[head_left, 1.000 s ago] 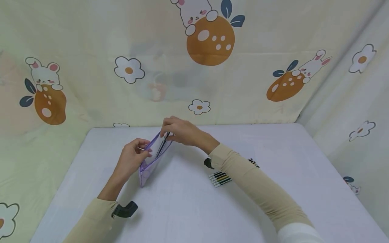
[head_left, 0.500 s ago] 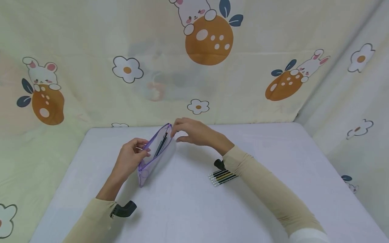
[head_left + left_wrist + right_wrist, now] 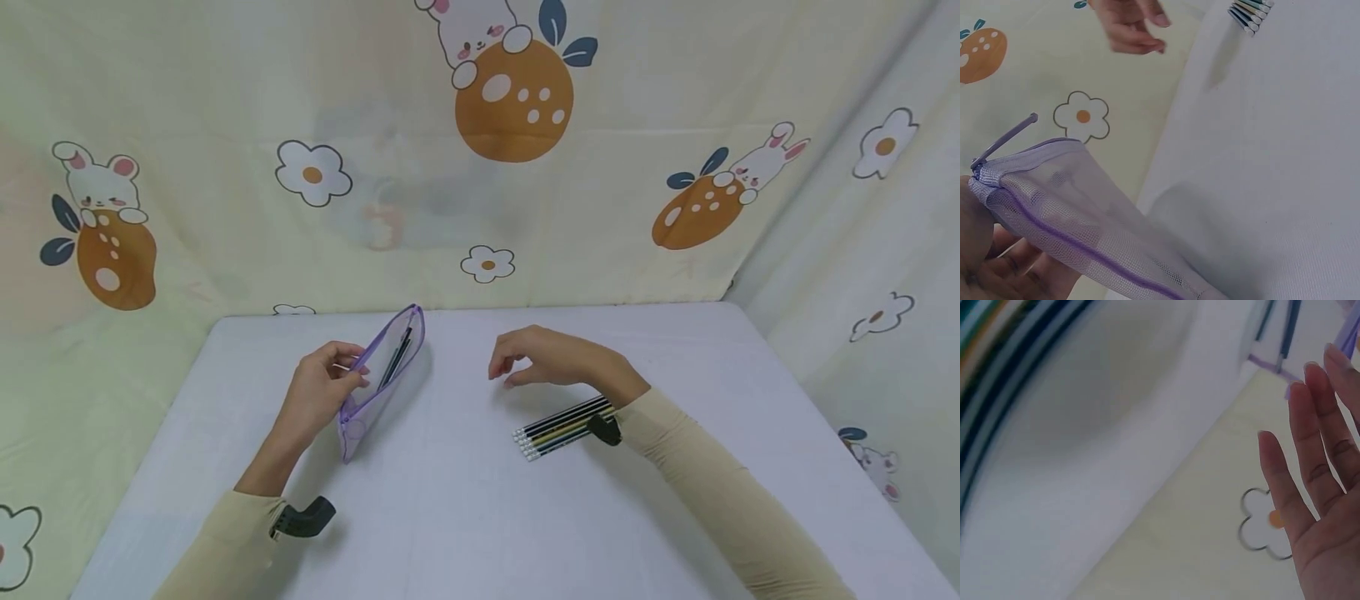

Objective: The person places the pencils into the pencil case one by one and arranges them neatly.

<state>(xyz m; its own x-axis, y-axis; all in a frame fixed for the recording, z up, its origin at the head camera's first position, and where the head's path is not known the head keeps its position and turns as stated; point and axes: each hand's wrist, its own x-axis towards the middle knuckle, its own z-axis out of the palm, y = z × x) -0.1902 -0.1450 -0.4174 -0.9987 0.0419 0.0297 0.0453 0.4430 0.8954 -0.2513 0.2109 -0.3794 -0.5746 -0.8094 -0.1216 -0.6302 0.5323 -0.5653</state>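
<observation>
A purple mesh zip pouch (image 3: 362, 419) stands tilted on the table with its mouth spread, and dark pencils (image 3: 395, 358) lean inside it. My left hand (image 3: 321, 385) pinches the pouch's near zip edge between thumb and fingers. In the left wrist view the pouch's mesh side (image 3: 1085, 219) and its zip pull (image 3: 1007, 140) show close up. My right hand (image 3: 558, 358) hovers over the table with loosely bent fingers and holds nothing. Just below it lies a row of several pencils (image 3: 562, 427), black and one yellowish, white ends toward the left; the right wrist partly covers their far ends.
The white table (image 3: 450, 517) reaches back to a cream curtain (image 3: 600, 225) printed with rabbits and flowers. Another curtain (image 3: 825, 275) hangs along the right side. A black wrist camera (image 3: 306, 518) juts from the left sleeve.
My right hand has come out of the pouch's mouth, leaving a pencil inside, and moved right and toward me above the pencil row. The left hand stays on the pouch.
</observation>
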